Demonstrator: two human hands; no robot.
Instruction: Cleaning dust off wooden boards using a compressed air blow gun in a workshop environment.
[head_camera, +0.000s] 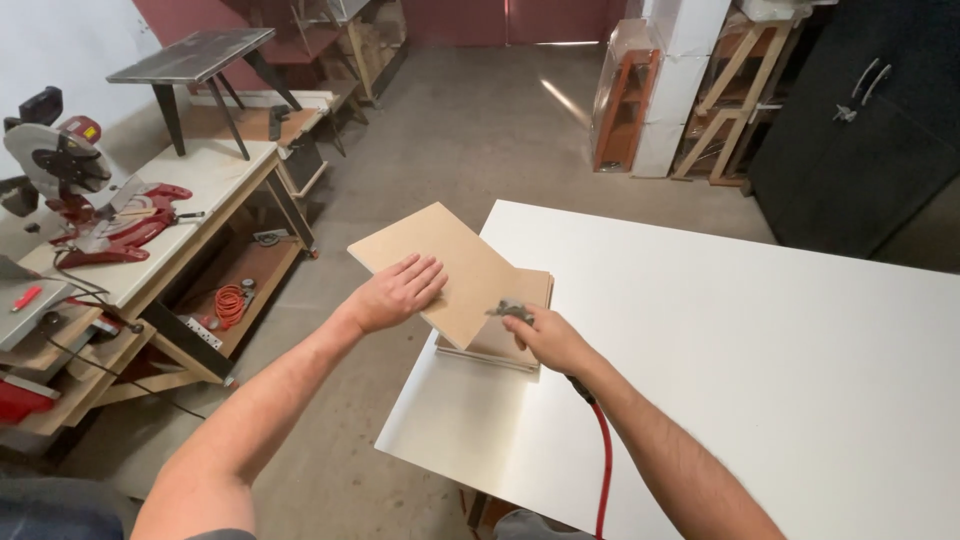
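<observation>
My left hand (398, 292) lies flat, fingers spread, on a tan fibreboard panel (450, 262) that juts over the left edge of the white table (740, 340). That panel rests tilted on a second, smaller board (510, 330) lying on the table. My right hand (548, 338) grips a small grey air tool (512, 309) whose tip touches the boards where they overlap. A red hose (603, 460) runs from the tool back along my right forearm.
A red mitre saw (95, 200) stands on a workbench at the left, with an orange cable coil (231, 301) on its lower shelf. Wooden frames (720, 100) and a black cabinet (860, 120) stand at the back right. Concrete floor lies between.
</observation>
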